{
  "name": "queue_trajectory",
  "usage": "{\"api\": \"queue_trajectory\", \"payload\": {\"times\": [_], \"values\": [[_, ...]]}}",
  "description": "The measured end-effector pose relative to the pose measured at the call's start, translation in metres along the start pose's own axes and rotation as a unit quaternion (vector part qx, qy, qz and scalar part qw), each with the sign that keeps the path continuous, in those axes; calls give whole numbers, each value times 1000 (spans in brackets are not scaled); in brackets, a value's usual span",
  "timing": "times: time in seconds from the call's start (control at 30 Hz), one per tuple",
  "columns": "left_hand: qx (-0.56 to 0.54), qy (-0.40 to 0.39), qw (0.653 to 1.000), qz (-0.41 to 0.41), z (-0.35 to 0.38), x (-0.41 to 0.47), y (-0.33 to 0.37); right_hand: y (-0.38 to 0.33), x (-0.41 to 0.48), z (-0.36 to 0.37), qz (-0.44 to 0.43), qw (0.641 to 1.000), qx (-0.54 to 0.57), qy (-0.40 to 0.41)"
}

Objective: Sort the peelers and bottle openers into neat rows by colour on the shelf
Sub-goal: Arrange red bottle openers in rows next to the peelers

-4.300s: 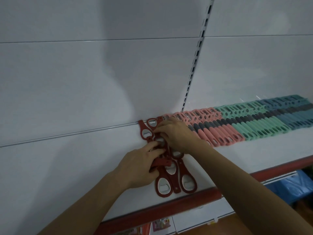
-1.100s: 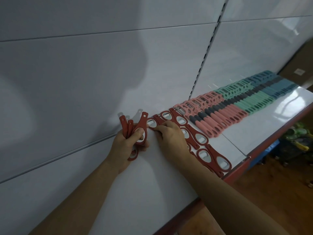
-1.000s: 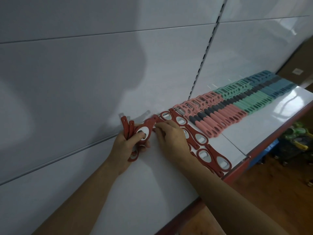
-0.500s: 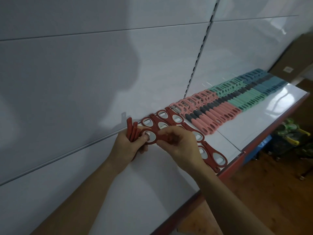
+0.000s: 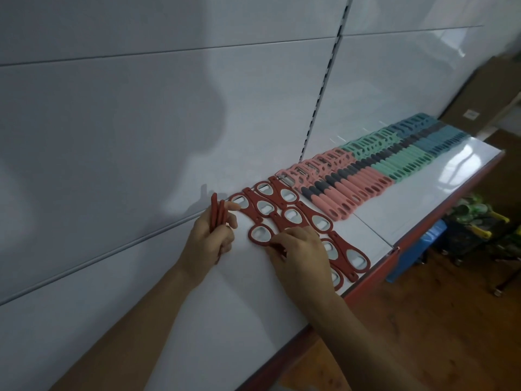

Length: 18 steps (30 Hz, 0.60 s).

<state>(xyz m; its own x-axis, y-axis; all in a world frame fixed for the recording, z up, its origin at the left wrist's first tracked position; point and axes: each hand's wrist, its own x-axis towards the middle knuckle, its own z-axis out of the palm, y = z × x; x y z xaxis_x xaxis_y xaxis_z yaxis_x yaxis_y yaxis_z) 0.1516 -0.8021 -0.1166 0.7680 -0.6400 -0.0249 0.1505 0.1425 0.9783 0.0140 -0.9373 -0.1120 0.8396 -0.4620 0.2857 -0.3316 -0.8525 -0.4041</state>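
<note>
1. A few red openers [image 5: 216,211] are gripped on edge by the left hand [image 5: 208,241].
2. A flat red opener [image 5: 260,235] is pinched on the shelf [image 5: 239,320] by the right hand [image 5: 303,249], just beside the left hand.

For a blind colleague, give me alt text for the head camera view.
A person's right hand pinches a red bottle opener flat on a white shelf beside laid-out red openers, while the left hand grips spare openers upright. Rows of pink peelers, green peelers and blue peelers lie further right.

Opener [image 5: 260,235] handle under R hand [image 5: 300,259]
</note>
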Motion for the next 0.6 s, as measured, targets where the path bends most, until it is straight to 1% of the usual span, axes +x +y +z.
{"api": "queue_trajectory", "payload": {"times": [0.17,0.37,0.5,0.6], "values": [[-41,2,999,-23,-1,-1,2,0,-3,-1,15,1000,-7,-16],[-32,15,999,-3,5,-5,6,1,-2,-3,48,998,2,-39],[-59,27,998,-14,4,-3,4,-1,-1,-4,62,997,8,-42],[-70,31,997,-20,5,-4,0,-1,-2,-6,70,997,-11,-40]]}}
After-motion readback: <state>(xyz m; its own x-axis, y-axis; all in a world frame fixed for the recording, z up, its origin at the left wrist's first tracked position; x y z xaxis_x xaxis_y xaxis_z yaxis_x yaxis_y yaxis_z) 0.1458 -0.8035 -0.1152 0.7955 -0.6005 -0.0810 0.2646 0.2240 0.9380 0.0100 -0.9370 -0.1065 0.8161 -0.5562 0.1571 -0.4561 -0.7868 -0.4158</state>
